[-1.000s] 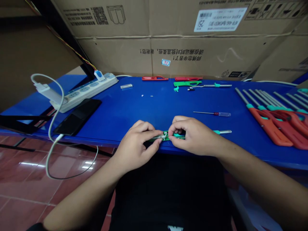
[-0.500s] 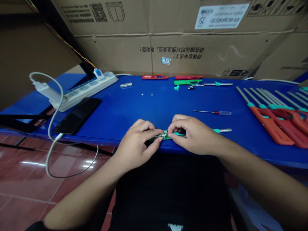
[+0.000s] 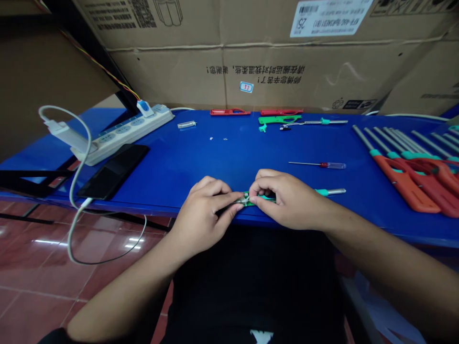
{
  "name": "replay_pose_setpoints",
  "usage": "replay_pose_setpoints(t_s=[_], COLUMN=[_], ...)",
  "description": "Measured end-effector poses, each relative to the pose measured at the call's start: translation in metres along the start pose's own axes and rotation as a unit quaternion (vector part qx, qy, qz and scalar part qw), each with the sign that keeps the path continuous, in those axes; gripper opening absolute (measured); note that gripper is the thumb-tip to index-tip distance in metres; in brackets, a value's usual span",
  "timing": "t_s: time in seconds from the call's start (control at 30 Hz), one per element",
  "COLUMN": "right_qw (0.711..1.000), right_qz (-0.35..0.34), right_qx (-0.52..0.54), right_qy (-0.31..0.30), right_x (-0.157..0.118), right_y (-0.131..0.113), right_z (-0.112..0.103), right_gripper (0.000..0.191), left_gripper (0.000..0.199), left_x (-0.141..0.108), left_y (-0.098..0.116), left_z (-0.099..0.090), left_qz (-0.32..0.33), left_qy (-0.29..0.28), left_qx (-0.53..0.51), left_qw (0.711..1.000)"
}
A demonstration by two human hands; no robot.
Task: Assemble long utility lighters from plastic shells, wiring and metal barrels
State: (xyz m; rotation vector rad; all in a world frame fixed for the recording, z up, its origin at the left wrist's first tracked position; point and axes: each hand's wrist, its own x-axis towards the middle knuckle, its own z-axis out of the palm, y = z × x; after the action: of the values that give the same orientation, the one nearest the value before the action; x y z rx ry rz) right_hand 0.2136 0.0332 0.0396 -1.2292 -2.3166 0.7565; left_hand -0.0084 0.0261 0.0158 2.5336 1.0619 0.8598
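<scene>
While L hand (image 3: pixel 202 217) & R hand (image 3: pixel 287 200) pinch green lighter (image 3: pixel 263 197) near worktop (image 3: pixel 215 157) edge | fingers (image 3: pixel 229 196) clamped both sides of small metal part (image 3: pixel 244 200) | held steady

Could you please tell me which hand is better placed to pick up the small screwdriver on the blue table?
Probably the right hand: it is nearer the screwdriver than the left hand, though both hold the green lighter.

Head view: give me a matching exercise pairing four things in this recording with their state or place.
Things:
1. Black smartphone
2. White power strip
3. Screwdriver with a red-and-clear handle
4. Green utility lighter

States:
A. Held between the left hand and right hand
B. Holding a plugged-in white charger
C. Lying flat in front of the power strip
D. Lying alone beyond the right hand

Pairs: 1-C, 2-B, 3-D, 4-A
</scene>
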Motion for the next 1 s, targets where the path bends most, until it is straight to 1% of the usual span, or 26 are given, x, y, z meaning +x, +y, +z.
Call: replay_pose_setpoints(t_s=[0.23, 0.4, 0.57, 0.7, 0.8, 0.87, 0.9, 1.0], right_qw=[1.000, 1.000, 0.999, 0.999, 0.998, 0.995, 0.994, 0.988], right_qz=[0.014, 0.019, 0.017, 0.011, 0.000, -0.003, 0.004, 0.040], right_qx=[0.021, 0.023, 0.027, 0.028, -0.030, -0.080, -0.097, -0.128], right_qy=[0.004, 0.009, 0.010, 0.020, 0.051, 0.059, 0.057, 0.080], right_x=[0.000, 0.001, 0.001, -0.002, -0.012, -0.025, -0.032, -0.057], right_y=[0.002, 0.004, 0.004, -0.002, -0.001, 0.005, 0.010, 0.028], right_z=[0.000, 0.001, -0.001, -0.010, -0.022, -0.030, -0.034, -0.040], right_gripper=[0.009, 0.010, 0.008, 0.009, 0.009, 0.014, 0.017, 0.024], left_gripper=[0.021, 0.022, 0.022, 0.022, 0.022, 0.021, 0.020, 0.016], left_x=[-0.004, -0.007, -0.007, -0.005, -0.003, -0.003, -0.002, -0.002], left_y=[0.005, 0.007, 0.007, 0.008, 0.009, 0.008, 0.008, 0.007], left_z=[0.006, 0.012, 0.012, 0.008, 0.005, 0.004, 0.004, 0.003], left_qz=[-0.020, -0.014, -0.022, -0.035, -0.045, -0.052, -0.055, -0.053], left_qy=[0.029, 0.055, 0.051, 0.032, 0.020, 0.016, 0.015, 0.019], left_qx=[0.030, 0.057, 0.051, 0.028, 0.017, 0.008, 0.002, -0.018], left_qw=[0.999, 0.997, 0.997, 0.998, 0.999, 0.998, 0.998, 0.998])
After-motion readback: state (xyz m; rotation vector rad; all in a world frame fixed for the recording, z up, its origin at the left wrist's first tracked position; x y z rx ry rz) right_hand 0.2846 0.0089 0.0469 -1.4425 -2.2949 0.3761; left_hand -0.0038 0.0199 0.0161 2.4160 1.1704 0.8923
